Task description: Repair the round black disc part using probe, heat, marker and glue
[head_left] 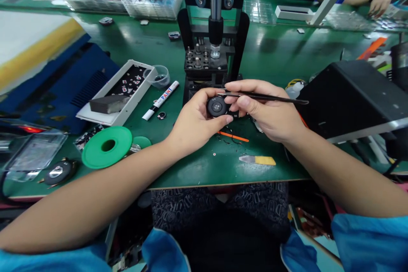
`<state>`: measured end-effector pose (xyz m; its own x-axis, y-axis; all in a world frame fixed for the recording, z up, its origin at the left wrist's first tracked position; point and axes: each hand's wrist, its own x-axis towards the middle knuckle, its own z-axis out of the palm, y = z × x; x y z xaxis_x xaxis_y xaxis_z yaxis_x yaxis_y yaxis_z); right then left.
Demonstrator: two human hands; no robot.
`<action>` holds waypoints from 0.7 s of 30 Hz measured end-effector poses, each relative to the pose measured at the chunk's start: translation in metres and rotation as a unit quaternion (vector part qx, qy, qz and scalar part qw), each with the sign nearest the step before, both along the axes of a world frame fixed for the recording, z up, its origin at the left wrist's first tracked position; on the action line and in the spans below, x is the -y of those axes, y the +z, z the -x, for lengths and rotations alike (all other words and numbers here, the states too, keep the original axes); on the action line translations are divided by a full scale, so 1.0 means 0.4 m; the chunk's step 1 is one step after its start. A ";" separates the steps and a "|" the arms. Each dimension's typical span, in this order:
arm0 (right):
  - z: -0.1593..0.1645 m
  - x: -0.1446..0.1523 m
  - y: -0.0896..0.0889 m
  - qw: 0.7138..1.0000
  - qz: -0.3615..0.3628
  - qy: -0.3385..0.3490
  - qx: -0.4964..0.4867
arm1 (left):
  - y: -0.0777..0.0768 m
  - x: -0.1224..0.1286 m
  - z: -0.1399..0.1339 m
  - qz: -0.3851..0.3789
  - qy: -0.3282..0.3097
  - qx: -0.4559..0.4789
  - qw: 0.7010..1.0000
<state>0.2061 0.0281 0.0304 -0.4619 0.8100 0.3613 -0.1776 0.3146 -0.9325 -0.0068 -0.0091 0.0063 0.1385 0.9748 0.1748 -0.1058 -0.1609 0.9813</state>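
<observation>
Head cam: "PAINT" marker (162,99) near L hand (194,119) w/ blk disc (217,106).

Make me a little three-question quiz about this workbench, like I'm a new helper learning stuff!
1. What does the left hand hold?
A) a green spool
B) a round black part
C) a clear plastic cup

2. True or false: the PAINT marker lies on the green tabletop.

3. Fill in the blank: the right hand holds a pair of dark, slim ____.

Key:
1. B
2. True
3. tweezers
</observation>
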 end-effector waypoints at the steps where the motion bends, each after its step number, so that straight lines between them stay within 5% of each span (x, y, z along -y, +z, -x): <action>1: 0.002 -0.003 0.002 1.000 -0.026 0.000 0.012 | -0.001 -0.001 0.000 -0.006 0.000 0.004 1.000; 4: 0.005 -0.008 -0.015 0.996 -0.085 -0.005 0.027 | 0.000 -0.002 0.000 -0.007 -0.001 0.000 1.000; 10: 0.005 -0.002 -0.060 0.998 -0.028 -0.045 -0.025 | 0.008 0.006 -0.003 0.018 -0.003 -0.005 1.000; 21: 0.000 0.010 -0.046 0.992 -0.117 -0.049 0.010 | 0.003 0.011 -0.009 0.030 0.009 -0.038 0.999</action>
